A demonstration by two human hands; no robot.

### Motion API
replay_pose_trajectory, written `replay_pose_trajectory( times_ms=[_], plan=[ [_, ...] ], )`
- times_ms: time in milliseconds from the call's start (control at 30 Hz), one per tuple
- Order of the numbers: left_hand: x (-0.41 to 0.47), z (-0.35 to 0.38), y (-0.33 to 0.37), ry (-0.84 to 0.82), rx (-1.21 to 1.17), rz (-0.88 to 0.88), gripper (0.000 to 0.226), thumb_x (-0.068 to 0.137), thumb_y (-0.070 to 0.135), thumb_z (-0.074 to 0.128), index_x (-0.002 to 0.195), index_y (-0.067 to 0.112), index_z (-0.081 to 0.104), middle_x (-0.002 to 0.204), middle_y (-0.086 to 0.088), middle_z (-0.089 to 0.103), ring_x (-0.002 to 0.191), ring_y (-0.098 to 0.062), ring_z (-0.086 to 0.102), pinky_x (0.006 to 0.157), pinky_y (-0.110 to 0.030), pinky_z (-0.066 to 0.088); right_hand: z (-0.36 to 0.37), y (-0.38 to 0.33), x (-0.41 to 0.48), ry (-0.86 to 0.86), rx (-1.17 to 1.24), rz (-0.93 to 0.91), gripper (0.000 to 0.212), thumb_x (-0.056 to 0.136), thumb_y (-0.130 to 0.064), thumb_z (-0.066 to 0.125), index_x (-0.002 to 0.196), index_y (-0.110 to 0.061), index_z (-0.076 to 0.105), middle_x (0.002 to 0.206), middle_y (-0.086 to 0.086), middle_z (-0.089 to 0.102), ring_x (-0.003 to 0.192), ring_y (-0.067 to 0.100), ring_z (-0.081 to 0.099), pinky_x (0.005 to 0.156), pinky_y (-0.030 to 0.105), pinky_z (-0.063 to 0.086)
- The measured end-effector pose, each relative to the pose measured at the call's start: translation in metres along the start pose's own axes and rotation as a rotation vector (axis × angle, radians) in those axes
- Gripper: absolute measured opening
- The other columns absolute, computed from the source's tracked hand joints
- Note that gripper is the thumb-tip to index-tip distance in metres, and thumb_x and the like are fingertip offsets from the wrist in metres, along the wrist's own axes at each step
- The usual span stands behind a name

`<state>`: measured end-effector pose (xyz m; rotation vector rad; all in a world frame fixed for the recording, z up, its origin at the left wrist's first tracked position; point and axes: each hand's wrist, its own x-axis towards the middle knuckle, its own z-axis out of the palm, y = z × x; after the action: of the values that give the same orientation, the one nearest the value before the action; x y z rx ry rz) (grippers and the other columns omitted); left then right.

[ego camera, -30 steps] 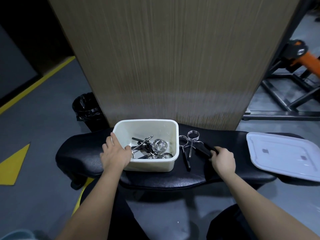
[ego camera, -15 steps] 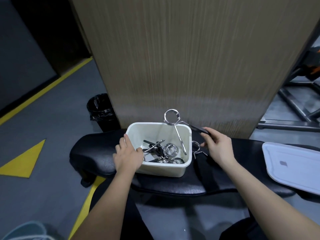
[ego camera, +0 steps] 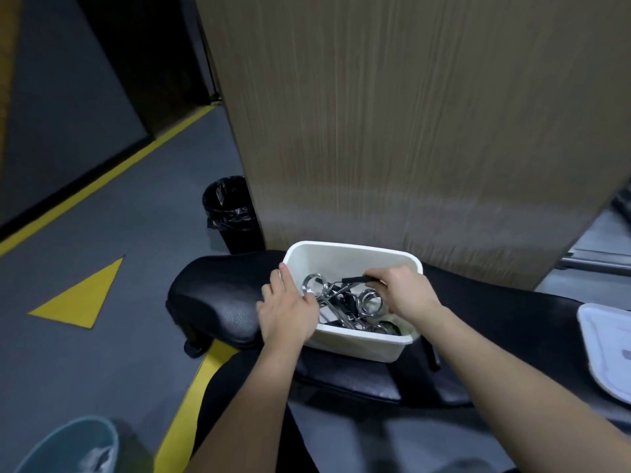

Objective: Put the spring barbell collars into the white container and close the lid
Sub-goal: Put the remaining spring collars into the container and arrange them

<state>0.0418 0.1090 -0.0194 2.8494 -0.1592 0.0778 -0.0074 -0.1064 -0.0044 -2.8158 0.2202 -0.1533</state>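
The white container (ego camera: pixel 355 346) stands open on a black padded bench (ego camera: pixel 222 302). Inside lie several chrome spring barbell collars (ego camera: pixel 367 302) with black handle grips. My left hand (ego camera: pixel 286 308) grips the container's left rim. My right hand (ego camera: pixel 406 291) reaches into the container from the right and pinches the black handle of one spring collar (ego camera: pixel 317 285), which rests on top of the pile. The white lid (ego camera: pixel 611 349) lies flat on the bench at the far right, partly cut off by the frame edge.
A tall wood-grain panel (ego camera: pixel 409 131) rises right behind the bench. A black lined bin (ego camera: pixel 232 213) stands on the grey floor to the left. Yellow floor markings (ego camera: pixel 82 298) lie left of the bench. A blue-green bucket (ego camera: pixel 71 448) sits at the bottom left.
My right hand has picked a collar up off the bench, lifted it over the rim and lowered it into the container. My left hand has stayed on the left rim. The view has shifted left.
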Motion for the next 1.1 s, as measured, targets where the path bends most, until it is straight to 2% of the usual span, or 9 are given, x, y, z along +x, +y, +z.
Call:
replay_pose_trajectory(
  times_ms=[100, 267, 433, 533, 667, 733, 833, 967, 1100],
  plan=[
    [0.001, 0.001, 0.000, 0.010, -0.009, -0.001, 0.077, 0.090, 0.042, 0.037, 0.154, 0.011, 0.010, 0.156, -0.004, 0.025, 0.125, -0.027, 0.038, 0.096, -0.043, 0.041, 0.003, 0.000, 0.010, -0.028, -0.075, 0.086, 0.018, 0.096, -0.037, 0.053, 0.106, -0.035, 0.068, 0.093, -0.005, 0.073, 0.085, 0.026, 0.068, 0.070, 0.034, 0.055],
    [-0.001, 0.000, 0.002, 0.027, -0.026, 0.004, 0.078, 0.088, 0.043, 0.038, 0.154, 0.011, 0.012, 0.155, -0.003, 0.027, 0.122, -0.026, 0.039, 0.094, -0.044, 0.043, 0.011, -0.003, 0.010, -0.075, -0.297, 0.094, 0.019, 0.095, -0.022, 0.050, 0.103, -0.017, 0.067, 0.096, 0.005, 0.070, 0.083, 0.032, 0.067, 0.061, 0.034, 0.046],
    [-0.003, 0.000, 0.002, 0.021, -0.008, 0.011, 0.079, 0.089, 0.044, 0.038, 0.155, 0.010, 0.008, 0.156, -0.003, 0.023, 0.125, -0.026, 0.038, 0.096, -0.043, 0.043, 0.013, -0.001, -0.002, 0.122, -0.140, 0.020, 0.025, 0.099, -0.037, 0.050, 0.115, -0.022, 0.061, 0.112, -0.005, 0.061, 0.083, 0.028, 0.067, 0.058, 0.036, 0.052],
    [-0.004, -0.001, 0.002, 0.020, -0.002, 0.017, 0.079, 0.089, 0.044, 0.037, 0.154, 0.010, 0.008, 0.156, -0.004, 0.022, 0.125, -0.026, 0.037, 0.096, -0.043, 0.043, 0.017, 0.003, -0.005, 0.145, -0.177, -0.011, 0.019, 0.099, -0.028, 0.051, 0.108, -0.026, 0.067, 0.104, -0.006, 0.062, 0.079, 0.025, 0.066, 0.057, 0.037, 0.055],
    [-0.007, -0.004, 0.002, 0.007, -0.002, 0.016, 0.079, 0.089, 0.043, 0.038, 0.154, 0.010, 0.007, 0.156, -0.003, 0.022, 0.124, -0.026, 0.037, 0.095, -0.043, 0.042, 0.017, 0.000, -0.008, 0.243, -0.072, 0.009, 0.025, 0.100, -0.035, 0.049, 0.117, -0.025, 0.065, 0.101, -0.004, 0.066, 0.084, 0.026, 0.067, 0.056, 0.036, 0.054],
    [-0.008, -0.004, 0.002, -0.001, -0.002, 0.014, 0.080, 0.089, 0.043, 0.038, 0.155, 0.010, 0.007, 0.157, -0.003, 0.021, 0.126, -0.026, 0.035, 0.096, -0.042, 0.040, 0.017, 0.001, -0.010, 0.337, -0.013, 0.054, 0.021, 0.097, -0.034, 0.053, 0.103, -0.023, 0.069, 0.091, -0.004, 0.067, 0.083, 0.025, 0.066, 0.057, 0.036, 0.054],
    [-0.008, -0.006, 0.003, -0.012, -0.005, 0.010, 0.081, 0.089, 0.044, 0.039, 0.155, 0.011, 0.006, 0.157, -0.003, 0.020, 0.128, -0.026, 0.034, 0.098, -0.043, 0.039, 0.015, 0.006, -0.012, 0.516, 0.244, 0.169, 0.015, 0.093, -0.022, 0.058, 0.093, -0.015, 0.072, 0.087, 0.000, 0.066, 0.087, 0.024, 0.060, 0.071, 0.034, 0.050],
    [-0.009, -0.007, 0.000, -0.034, -0.021, 0.003, 0.081, 0.089, 0.045, 0.039, 0.156, 0.012, 0.005, 0.158, -0.003, 0.019, 0.129, -0.027, 0.033, 0.100, -0.045, 0.039, 0.004, 0.009, -0.029, 0.674, 0.446, 0.231, 0.022, 0.095, -0.015, 0.056, 0.113, -0.014, 0.069, 0.109, 0.000, 0.063, 0.106, 0.019, 0.053, 0.088, 0.018, 0.035],
    [-0.005, -0.003, 0.001, -0.021, -0.023, 0.001, 0.080, 0.090, 0.044, 0.041, 0.155, 0.011, 0.010, 0.155, -0.007, 0.024, 0.128, -0.030, 0.034, 0.100, -0.047, 0.038, 0.020, 0.049, -0.081, 0.704, 0.457, 0.499, 0.029, 0.095, -0.016, 0.056, 0.123, -0.008, 0.061, 0.123, 0.013, 0.056, 0.115, 0.031, 0.048, 0.098, 0.037, 0.038]
  ],
)
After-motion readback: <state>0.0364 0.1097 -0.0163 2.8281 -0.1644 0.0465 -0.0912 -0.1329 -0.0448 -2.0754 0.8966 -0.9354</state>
